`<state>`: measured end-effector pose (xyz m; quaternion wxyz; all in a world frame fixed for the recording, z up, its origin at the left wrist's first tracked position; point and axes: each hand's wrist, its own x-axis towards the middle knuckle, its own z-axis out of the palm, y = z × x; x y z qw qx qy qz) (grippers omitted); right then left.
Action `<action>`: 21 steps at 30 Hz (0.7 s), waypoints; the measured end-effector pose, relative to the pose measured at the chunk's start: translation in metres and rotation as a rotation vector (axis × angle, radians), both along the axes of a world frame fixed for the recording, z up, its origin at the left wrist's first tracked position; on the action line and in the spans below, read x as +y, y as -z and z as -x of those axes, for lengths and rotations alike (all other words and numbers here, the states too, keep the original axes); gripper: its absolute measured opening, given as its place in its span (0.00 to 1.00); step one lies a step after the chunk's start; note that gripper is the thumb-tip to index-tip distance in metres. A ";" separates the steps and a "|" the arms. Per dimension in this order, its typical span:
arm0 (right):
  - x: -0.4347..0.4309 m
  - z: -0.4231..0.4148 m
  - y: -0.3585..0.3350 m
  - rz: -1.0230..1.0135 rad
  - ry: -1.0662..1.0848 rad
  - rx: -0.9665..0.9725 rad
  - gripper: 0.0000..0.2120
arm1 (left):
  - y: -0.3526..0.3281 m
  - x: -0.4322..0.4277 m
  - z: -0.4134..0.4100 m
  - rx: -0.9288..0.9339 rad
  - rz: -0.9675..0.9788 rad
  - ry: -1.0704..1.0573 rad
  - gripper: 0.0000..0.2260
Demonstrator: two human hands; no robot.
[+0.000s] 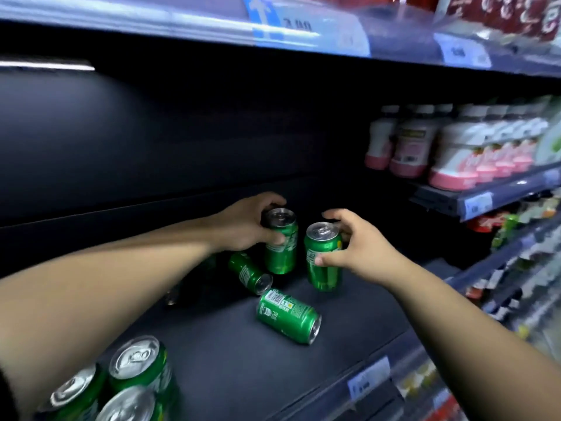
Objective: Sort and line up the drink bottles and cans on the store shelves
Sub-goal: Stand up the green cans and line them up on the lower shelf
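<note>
Your left hand [249, 226] is wrapped round the upright left can [280, 241] deep on the shelf [230, 354]. Your right hand [355, 247] grips the right can [323, 259] just beside it, thumb and fingers curled round it. A fallen can [288, 316] lies in front of them.

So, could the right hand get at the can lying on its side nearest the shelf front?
Probably, but not at once: the right hand grips an upright can. Once freed, the lying can is close in front of it, with only bare shelf between.
</note>
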<state>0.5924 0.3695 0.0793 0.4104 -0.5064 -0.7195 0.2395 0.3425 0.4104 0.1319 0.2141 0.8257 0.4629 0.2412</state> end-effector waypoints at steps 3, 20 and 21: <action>-0.010 0.014 -0.018 -0.007 -0.133 0.011 0.38 | -0.009 -0.033 0.017 0.101 -0.009 -0.055 0.31; -0.074 0.104 0.075 0.176 -0.560 0.019 0.39 | 0.067 -0.152 0.098 0.156 0.242 -0.407 0.30; -0.078 0.106 0.079 0.174 -0.558 0.025 0.39 | 0.069 -0.154 0.098 0.154 0.245 -0.393 0.30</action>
